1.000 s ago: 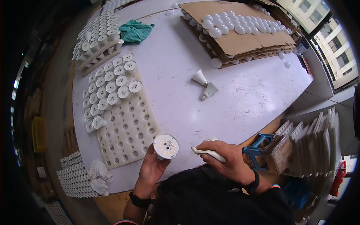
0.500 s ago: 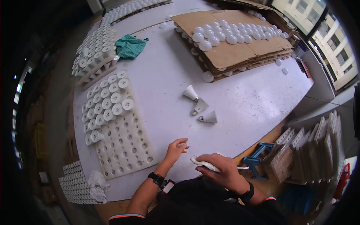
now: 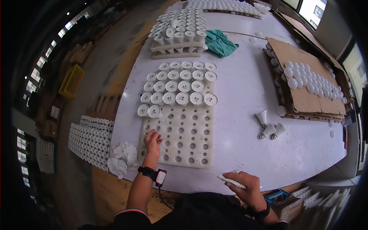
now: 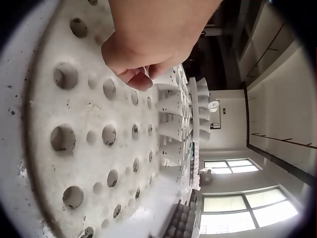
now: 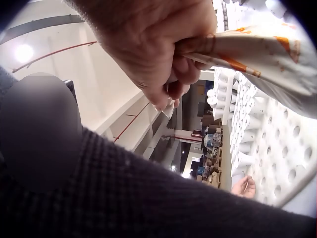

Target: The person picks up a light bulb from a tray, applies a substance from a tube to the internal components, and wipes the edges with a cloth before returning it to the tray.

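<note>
The left hand (image 3: pixel 153 142) hovers over the holed pale tray (image 3: pixel 186 137), just in front of the nearest white lamp cups (image 3: pixel 155 111). Its fingers are curled in the left wrist view, thumb close to the fingertips; a thin pale sliver shows between them, too small to identify. At the table's front edge, the right hand (image 3: pixel 247 187) grips a white soft pouch (image 3: pixel 234 181). Orange marks show on this pouch (image 5: pixel 267 54) in the right wrist view, with the fingers curled round its narrow end. Several rows of upright cups fill the tray's far part.
Three lamp bodies (image 3: pixel 278 130) lie right of the tray. Cardboard sheets (image 3: pixel 306 84) with white domes are stacked at the right. Further back are a green cloth (image 3: pixel 220 43) and another loaded rack (image 3: pixel 177 53). Crumpled white material (image 3: pixel 122 157) lies at the left edge.
The left hand has let go of a lamp body with a dotted disc and moved left over the tray. A third lamp body now lies with two others. The head view has turned left.
</note>
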`<state>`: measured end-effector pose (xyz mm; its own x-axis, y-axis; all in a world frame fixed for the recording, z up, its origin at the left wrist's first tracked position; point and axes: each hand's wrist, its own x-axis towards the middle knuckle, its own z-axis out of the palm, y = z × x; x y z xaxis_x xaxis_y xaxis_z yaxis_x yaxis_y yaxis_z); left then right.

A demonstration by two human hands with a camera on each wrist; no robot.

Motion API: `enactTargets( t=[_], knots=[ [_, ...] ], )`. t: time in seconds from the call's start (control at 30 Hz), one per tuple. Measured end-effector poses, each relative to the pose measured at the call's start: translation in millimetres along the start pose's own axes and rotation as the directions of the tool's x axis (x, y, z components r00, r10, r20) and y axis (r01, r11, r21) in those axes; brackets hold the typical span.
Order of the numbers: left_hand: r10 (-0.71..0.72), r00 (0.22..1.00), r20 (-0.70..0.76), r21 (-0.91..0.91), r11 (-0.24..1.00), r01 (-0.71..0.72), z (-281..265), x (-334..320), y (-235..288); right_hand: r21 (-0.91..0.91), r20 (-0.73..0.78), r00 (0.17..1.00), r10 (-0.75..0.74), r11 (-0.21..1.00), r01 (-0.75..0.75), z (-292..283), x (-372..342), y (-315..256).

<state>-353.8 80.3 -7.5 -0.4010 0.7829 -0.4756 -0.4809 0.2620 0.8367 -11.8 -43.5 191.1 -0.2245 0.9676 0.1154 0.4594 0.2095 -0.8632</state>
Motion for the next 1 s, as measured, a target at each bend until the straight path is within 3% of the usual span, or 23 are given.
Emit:
enactTargets(
  t=[0.07,0.1,0.17,0.23,0.3,0.4,0.5,0.57,0.63,0.7,0.73,0.77,0.83,0.9,1.0],
  knots=[
    [0.127,0.991,-0.046,0.067,0.99,-0.123,9.5,20.8,10.5,-0.039,0.057,0.998,0.008,0.999,-0.005,4.6,6.3,-7.4],
    [0.124,0.991,-0.047,0.058,0.991,-0.121,13.5,31.5,13.3,-0.047,0.061,0.998,0.006,0.999,-0.003,7.0,8.8,-10.6],
    [0.17,0.983,0.065,0.171,0.969,-0.178,22.3,53.4,15.0,-0.045,0.069,0.997,0.033,0.999,-0.03,11.9,12.5,-15.2],
    [0.151,0.986,0.075,0.164,0.973,-0.161,33.9,71.0,13.5,-0.08,0.058,0.997,0.046,0.996,-0.041,17.3,13.6,-18.4],
    [0.133,0.987,0.087,0.157,0.977,-0.145,41.0,80.2,13.0,-0.115,0.063,0.979,0.194,0.976,-0.186,19.2,15.3,-27.2],
    [0.141,0.986,0.092,0.189,0.969,-0.156,47.1,78.4,14.7,-0.107,0.037,0.98,0.194,0.976,-0.189,25.5,15.5,-26.1],
    [0.261,0.965,0.013,0.275,0.927,-0.254,45.8,60.3,10.8,-0.109,0.032,0.985,0.169,0.98,-0.164,31.3,18.0,-32.4],
    [0.6,0.791,0.12,0.314,0.733,-0.604,39.2,48.4,-3.2,-0.098,0.035,0.987,0.155,0.984,-0.151,31.5,18.5,-33.6],
    [0.583,0.805,0.108,0.374,0.727,-0.577,54.6,-11.7,23.0,-0.086,0.039,0.987,0.155,0.985,-0.151,28.9,15.4,-33.7],
    [0.619,0.76,0.197,0.472,0.62,-0.627,48.0,-43.1,22.0,-0.066,0.108,0.983,0.147,0.988,-0.14,26.3,12.6,-30.7],
    [0.493,0.847,0.196,0.431,0.733,-0.527,45.0,-57.9,24.0,-0.063,0.113,0.981,0.157,0.987,-0.15,26.2,10.6,-28.5],
    [0.484,0.853,0.193,0.438,0.735,-0.517,45.5,-74.4,29.2,-0.044,0.116,0.989,0.093,0.995,-0.089,26.1,8.7,-25.6],
    [0.625,0.681,0.382,0.409,0.546,-0.731,48.5,-103.0,40.0,-0.037,0.127,0.991,0.036,0.999,-0.032,24.3,4.0,-25.1],
    [0.58,0.705,0.409,0.397,0.582,-0.709,44.2,-121.0,41.9,-0.03,0.135,0.99,0.049,0.998,-0.046,21.6,-0.4,-26.8],
    [0.568,0.668,0.482,0.399,0.536,-0.744,43.1,-144.9,48.4,-0.001,0.116,0.993,0.025,1.0,-0.025,20.8,-7.9,-23.3]
  ],
)
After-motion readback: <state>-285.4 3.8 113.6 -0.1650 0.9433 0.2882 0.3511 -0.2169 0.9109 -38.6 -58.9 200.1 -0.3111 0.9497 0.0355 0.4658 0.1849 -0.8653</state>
